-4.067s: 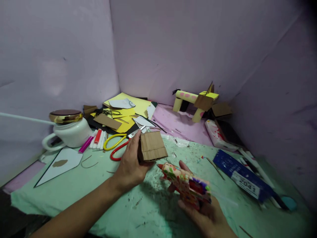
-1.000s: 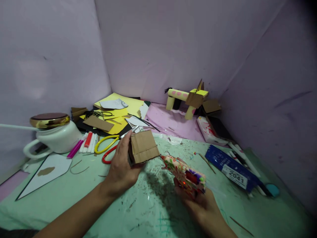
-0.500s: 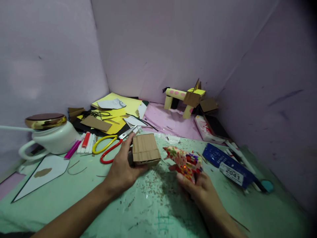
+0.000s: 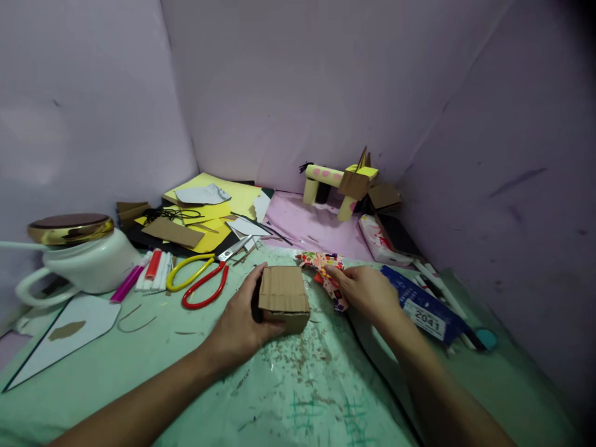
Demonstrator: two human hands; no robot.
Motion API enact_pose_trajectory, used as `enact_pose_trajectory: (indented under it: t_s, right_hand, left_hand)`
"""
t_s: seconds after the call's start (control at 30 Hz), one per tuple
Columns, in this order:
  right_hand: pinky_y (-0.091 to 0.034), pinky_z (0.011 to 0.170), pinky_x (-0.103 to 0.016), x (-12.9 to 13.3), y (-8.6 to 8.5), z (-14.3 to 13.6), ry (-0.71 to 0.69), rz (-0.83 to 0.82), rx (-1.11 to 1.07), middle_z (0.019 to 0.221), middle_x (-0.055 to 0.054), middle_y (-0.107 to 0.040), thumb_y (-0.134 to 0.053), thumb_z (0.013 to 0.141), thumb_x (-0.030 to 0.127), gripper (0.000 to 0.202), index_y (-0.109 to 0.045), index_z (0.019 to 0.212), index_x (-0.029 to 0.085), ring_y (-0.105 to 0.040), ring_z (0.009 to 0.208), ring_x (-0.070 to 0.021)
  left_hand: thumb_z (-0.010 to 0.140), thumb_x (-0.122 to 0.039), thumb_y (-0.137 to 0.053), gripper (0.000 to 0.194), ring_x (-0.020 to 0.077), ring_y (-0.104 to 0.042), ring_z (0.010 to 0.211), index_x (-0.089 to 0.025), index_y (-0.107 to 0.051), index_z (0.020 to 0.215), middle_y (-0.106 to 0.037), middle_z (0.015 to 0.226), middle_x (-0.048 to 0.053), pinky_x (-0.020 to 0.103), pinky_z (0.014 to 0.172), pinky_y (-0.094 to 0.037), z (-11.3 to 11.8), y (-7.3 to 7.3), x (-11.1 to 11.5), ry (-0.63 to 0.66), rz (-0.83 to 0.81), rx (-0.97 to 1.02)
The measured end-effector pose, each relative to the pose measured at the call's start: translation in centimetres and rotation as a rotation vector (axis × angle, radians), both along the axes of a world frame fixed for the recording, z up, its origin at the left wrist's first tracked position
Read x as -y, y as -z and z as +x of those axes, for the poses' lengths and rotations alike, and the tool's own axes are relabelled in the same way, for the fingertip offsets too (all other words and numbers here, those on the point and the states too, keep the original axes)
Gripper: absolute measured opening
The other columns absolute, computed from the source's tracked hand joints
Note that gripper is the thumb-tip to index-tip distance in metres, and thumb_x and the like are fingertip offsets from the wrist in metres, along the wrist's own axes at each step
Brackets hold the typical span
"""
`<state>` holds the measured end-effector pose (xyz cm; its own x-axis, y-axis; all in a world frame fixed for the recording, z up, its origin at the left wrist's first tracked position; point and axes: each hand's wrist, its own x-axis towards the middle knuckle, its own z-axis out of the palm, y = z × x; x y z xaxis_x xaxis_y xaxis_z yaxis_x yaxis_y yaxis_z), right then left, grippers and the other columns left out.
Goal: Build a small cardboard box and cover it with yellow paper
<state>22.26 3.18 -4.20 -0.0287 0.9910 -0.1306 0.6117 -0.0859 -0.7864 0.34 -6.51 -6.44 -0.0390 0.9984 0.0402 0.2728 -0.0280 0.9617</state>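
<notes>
My left hand [image 4: 242,320] is wrapped round a small brown cardboard box [image 4: 283,290], thumb on the near side and fingers on its left. The box is closed on top, with a fold line across it. To its right, a glue gun [image 4: 321,261] with a colourful pattern lies on its side at the table, nozzle pointing left. My right hand [image 4: 365,288] is closed on the glue gun from the right, and a black cord trails from the handle toward me. Scissors [image 4: 205,282] with one yellow and one red handle lie open left of the box.
Yellow paper [image 4: 214,214] and cardboard scraps pile up at the back left. A white mug [image 4: 100,264] and several markers [image 4: 153,267] stand left. A paper-and-cardboard animal figure [image 4: 333,180] is at the back; a blue pouch [image 4: 423,307] lies right. Brown crumbs dot the green tablecloth [image 4: 205,397].
My right hand has moved the glue gun forward and down, turning it onto its side. The left hand, with the box, has come slightly nearer. The camera view has shifted a little right.
</notes>
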Motion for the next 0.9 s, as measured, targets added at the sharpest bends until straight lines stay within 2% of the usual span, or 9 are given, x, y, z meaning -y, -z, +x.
enact_pose_trajectory:
  t_s: [0.07,0.1,0.13,0.17,0.2,0.23,0.33,0.53,0.9]
  right_hand:
    - [-0.048,0.06,-0.04,1.4,-1.0,0.5,0.054,0.095,0.102,0.05,-0.009,-0.06,-0.069,0.068,0.054,0.038,-0.065,0.051,0.019,-0.066,0.073,-0.0339]
    - [-0.049,0.068,-0.045,2.2,-1.3,0.5,0.055,0.177,0.132,0.065,-0.012,-0.068,-0.069,0.067,0.053,0.034,-0.072,0.069,0.019,-0.066,0.081,-0.0357]
    - [-0.049,0.077,-0.049,3.1,-1.3,0.3,0.024,0.25,0.074,0.085,-0.014,-0.072,-0.071,0.066,0.051,0.042,-0.072,0.093,0.019,-0.066,0.089,-0.0358]
    - [-0.048,0.087,-0.05,4.0,-1.1,-0.1,-0.071,0.277,-0.071,0.11,-0.016,-0.069,-0.074,0.065,0.05,0.063,-0.061,0.119,0.02,-0.064,0.101,-0.035]
    - [-0.045,0.095,-0.051,4.8,-0.6,-0.7,-0.211,0.245,-0.26,0.133,-0.016,-0.056,-0.076,0.063,0.049,0.085,-0.044,0.136,0.022,-0.057,0.116,-0.0346]
    - [-0.042,0.1,-0.052,5.5,0.0,-1.3,-0.326,0.188,-0.406,0.145,-0.015,-0.044,-0.077,0.061,0.049,0.097,-0.032,0.143,0.025,-0.049,0.126,-0.0343]
    - [-0.028,0.111,-0.051,6.4,2.0,-3.1,-0.466,0.095,-0.608,0.156,-0.011,-0.025,-0.079,0.063,0.044,0.103,-0.022,0.146,0.029,-0.027,0.141,-0.0311]
    - [-0.035,0.105,-0.053,5.3,3.1,-3.7,-0.427,-0.005,-0.809,0.149,-0.017,-0.035,-0.081,0.059,0.044,0.093,-0.036,0.138,0.024,-0.038,0.134,-0.0363]
    - [-0.041,0.1,-0.051,5.4,3.0,-3.4,-0.415,0.068,-0.746,0.138,-0.012,-0.046,-0.075,0.06,0.026,0.075,-0.044,0.129,0.026,-0.039,0.132,-0.0329]
  left_hand:
    - [0.061,-0.02,-0.074,0.095,0.0354,-0.04,0.13,-0.014,-0.026,0.143,-0.044,0.141,0.018,0.055,0.109,-0.029,0.0,0.0,0.0,0.003,0.0,0.016]
    - [0.061,-0.02,-0.075,0.095,0.0357,-0.04,0.13,-0.014,-0.026,0.143,-0.044,0.141,0.018,0.055,0.108,-0.03,0.1,0.0,0.0,0.006,0.001,0.026]
    - [0.061,-0.021,-0.075,0.096,0.0359,-0.04,0.13,-0.014,-0.026,0.143,-0.043,0.142,0.018,0.055,0.108,-0.03,0.1,0.0,0.0,0.007,0.005,0.038]
    - [0.061,-0.021,-0.075,0.096,0.036,-0.04,0.13,-0.014,-0.026,0.143,-0.042,0.142,0.018,0.055,0.107,-0.031,0.2,0.1,0.0,0.008,0.011,0.054]
    - [0.061,-0.022,-0.076,0.097,0.0361,-0.04,0.13,-0.015,-0.025,0.143,-0.041,0.143,0.018,0.054,0.107,-0.032,0.2,0.1,0.0,0.008,0.015,0.07]
    - [0.061,-0.023,-0.077,0.098,0.0362,-0.04,0.13,-0.015,-0.025,0.143,-0.04,0.144,0.018,0.054,0.107,-0.033,0.2,0.2,-0.1,0.01,0.017,0.085]
    - [0.06,-0.026,-0.079,0.1,0.0358,-0.041,0.13,-0.014,-0.024,0.143,-0.04,0.143,0.019,0.052,0.107,-0.034,0.3,0.5,-0.1,0.024,0.017,0.154]
    - [0.068,-0.036,-0.075,0.095,0.0341,-0.039,0.133,-0.014,-0.021,0.143,-0.037,0.145,0.019,0.047,0.108,-0.034,0.2,0.9,-0.2,0.166,0.042,0.302]
    - [0.07,-0.044,-0.073,0.095,0.0357,-0.045,0.124,-0.015,-0.021,0.145,-0.043,0.139,0.016,0.046,0.102,-0.04,0.4,-0.1,0.2,0.145,0.017,0.214]
